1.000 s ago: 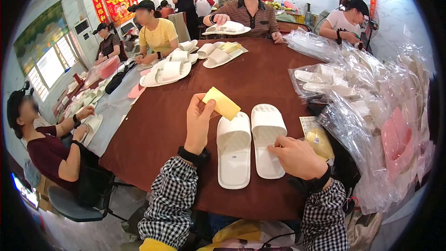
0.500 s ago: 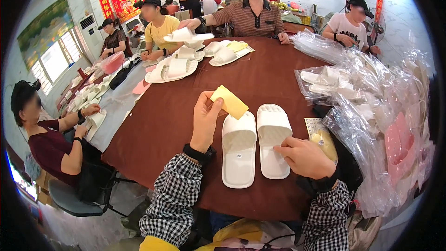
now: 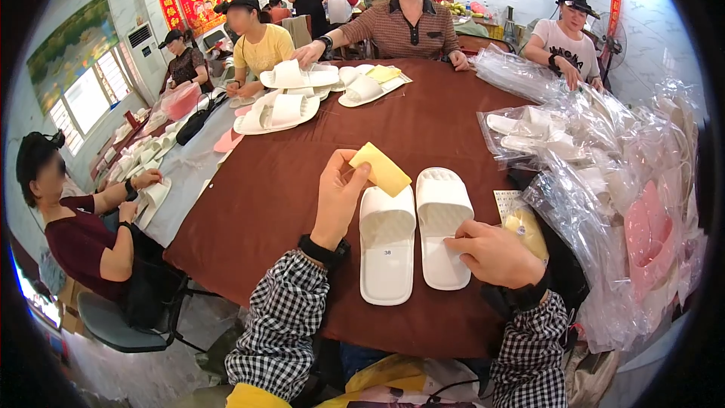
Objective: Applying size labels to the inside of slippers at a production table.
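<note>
Two white slippers lie side by side on the brown tablecloth before me, toes pointing away. On the insole of the left slipper [image 3: 387, 264] is a small white size label. My left hand [image 3: 337, 195] pinches a yellow piece of paper [image 3: 382, 169] between thumb and fingers, above that slipper's toe end. Over the right slipper [image 3: 444, 261], my right hand [image 3: 495, 253] has thumb and forefinger drawn together at the insole. Anything between those fingertips is too small to make out.
White slippers [image 3: 283, 112] are heaped at the far left of the brown tablecloth [image 3: 264, 196]. Bagged slippers and clear plastic [image 3: 596, 174] crowd the right side. A sticker sheet [image 3: 507, 201] and a yellow roll-like item [image 3: 526, 233] lie by my right hand. Several co-workers sit around.
My left hand has shifted slightly right with the yellow paper; my right hand stays at the insole. Across the table a co-worker's hand has lowered a white slipper onto the heap.
</note>
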Tool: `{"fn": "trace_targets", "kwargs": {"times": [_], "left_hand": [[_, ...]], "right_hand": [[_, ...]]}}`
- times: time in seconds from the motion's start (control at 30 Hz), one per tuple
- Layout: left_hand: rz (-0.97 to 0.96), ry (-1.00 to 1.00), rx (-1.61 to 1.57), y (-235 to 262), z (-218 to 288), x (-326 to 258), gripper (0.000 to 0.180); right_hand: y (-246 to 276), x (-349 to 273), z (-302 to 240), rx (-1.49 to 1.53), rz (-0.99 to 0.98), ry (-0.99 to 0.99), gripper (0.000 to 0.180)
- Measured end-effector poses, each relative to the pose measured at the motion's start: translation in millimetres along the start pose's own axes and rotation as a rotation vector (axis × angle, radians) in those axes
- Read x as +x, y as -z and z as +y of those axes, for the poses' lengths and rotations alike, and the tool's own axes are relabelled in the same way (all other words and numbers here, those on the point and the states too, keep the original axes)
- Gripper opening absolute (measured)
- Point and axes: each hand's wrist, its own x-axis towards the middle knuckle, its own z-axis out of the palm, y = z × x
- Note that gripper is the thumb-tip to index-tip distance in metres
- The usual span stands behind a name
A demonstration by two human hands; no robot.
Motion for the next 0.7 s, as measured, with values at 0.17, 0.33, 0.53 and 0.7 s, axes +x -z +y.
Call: {"fn": "trace_targets", "kwargs": {"times": [0.17, 0.33, 0.53, 0.7], "left_hand": [[-0.173, -0.059, 0.105, -8, 0, -5, 0.012], [-0.359, -0.157, 0.249, -16, 8, -14, 0.013], [-0.587, -0.352, 0.397, -29, 17, -24, 0.019], [-0.721, -0.312, 0.404, -39, 20, -33, 0.014]], "right_hand": [[11, 11, -4, 0.065, 0.141, -0.175, 0.035], [15, 22, -25, 0.233, 0.525, -0.089, 0.063], [7, 31, -35, 0.261, 0.503, 0.047, 0.072], [-5, 33, -32, 0.357, 0.415, 0.033, 0.07]]}}
